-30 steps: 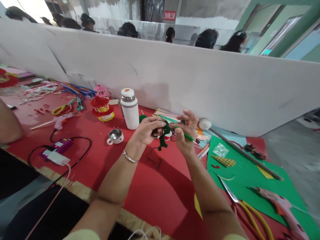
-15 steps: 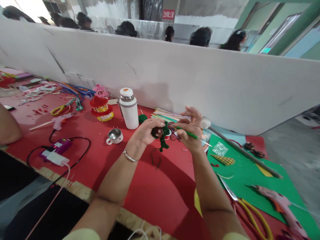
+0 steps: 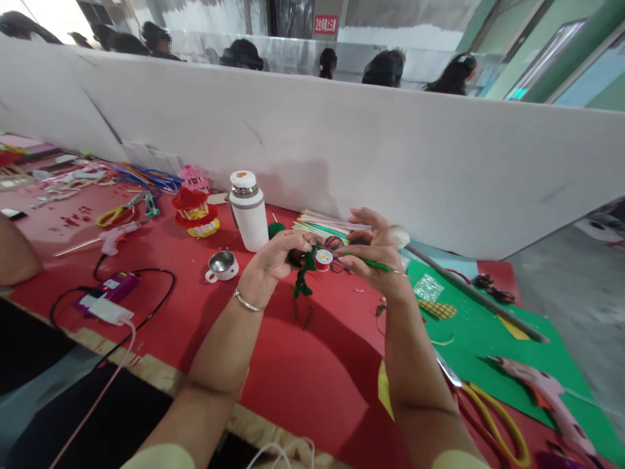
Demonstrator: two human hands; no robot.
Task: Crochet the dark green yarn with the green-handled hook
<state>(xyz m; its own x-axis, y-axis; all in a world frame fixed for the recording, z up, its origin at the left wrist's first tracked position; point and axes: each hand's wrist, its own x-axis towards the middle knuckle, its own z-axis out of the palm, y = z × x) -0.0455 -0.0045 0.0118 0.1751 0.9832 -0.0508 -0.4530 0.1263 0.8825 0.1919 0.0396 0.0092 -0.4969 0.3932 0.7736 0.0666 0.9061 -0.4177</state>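
Note:
My left hand (image 3: 280, 253) is closed on a small dark green crochet piece (image 3: 306, 270), which dangles below the fingertips with loose yarn ends. Between thumb and fingers, my right hand (image 3: 374, 254) grips a crochet hook (image 3: 368, 262) with a green handle; its other fingers are raised. The hook points left toward the green piece, and I cannot tell whether its tip touches the yarn. A red thread spool (image 3: 323, 260) with a white top shows between the hands. Behind my left hand lies a green yarn ball (image 3: 276, 229), partly hidden.
A white thermos (image 3: 249, 212) and a metal-lined cup (image 3: 222, 266) stand left of my hands. Scissors (image 3: 488, 417) and a pink glue gun (image 3: 551, 397) lie right, by a green mat (image 3: 527, 326). A white partition (image 3: 439, 150) runs behind. Another person's arm (image 3: 17, 254) is far left.
The right hand with the hook has drawn slightly away from the green piece, widening the gap and uncovering the red spool. The crochet piece has shifted a little left. The view has moved slightly.

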